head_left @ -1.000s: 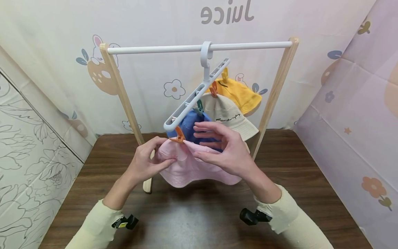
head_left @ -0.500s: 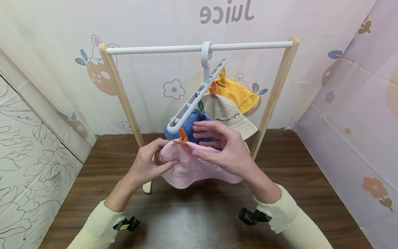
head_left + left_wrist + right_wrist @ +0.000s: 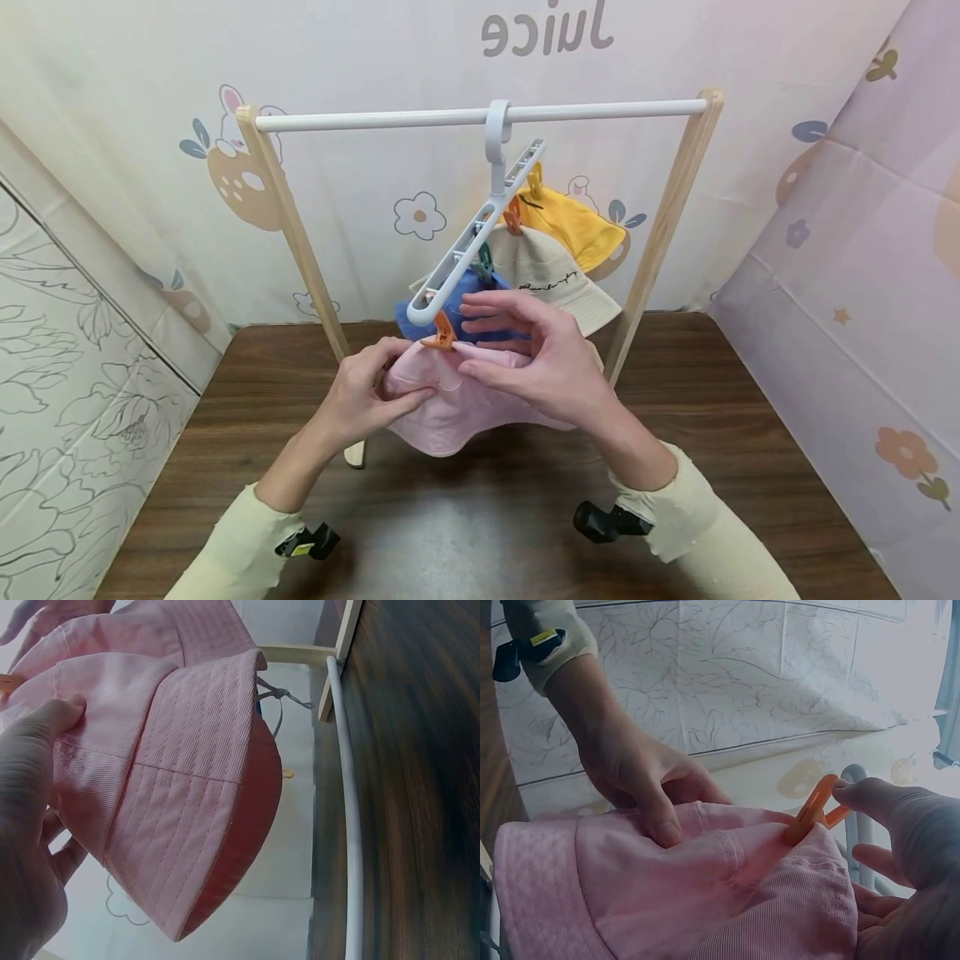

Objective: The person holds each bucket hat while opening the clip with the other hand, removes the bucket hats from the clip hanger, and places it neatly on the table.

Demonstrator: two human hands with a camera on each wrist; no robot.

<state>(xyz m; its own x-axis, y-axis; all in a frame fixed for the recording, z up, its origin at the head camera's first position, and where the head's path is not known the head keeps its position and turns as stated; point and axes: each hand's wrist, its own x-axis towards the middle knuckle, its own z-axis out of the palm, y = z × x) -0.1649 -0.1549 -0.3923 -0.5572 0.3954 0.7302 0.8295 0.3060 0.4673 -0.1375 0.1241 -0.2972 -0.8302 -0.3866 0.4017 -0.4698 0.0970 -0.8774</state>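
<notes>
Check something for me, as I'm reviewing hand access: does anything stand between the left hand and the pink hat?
Nothing visible does: the left hand pinches the pink hat directly. The orange clip grips the hat's top, above the left thumb in the head view and not in its way.

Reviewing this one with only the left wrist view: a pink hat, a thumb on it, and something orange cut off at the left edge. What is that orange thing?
Observer: An orange clip, fastened at the top of the pink hat.
Operator: Are there other hats I'm missing?
Observer: Three, hanging behind it on the pale grey hanger: a blue hat, a cream hat and a yellow hat.
Operator: I see only some fingers at the top left. Where is the right thumb?
Observer: The right hand has its thumb tip at the clip's handles; whether it presses them, I can't tell.
</notes>
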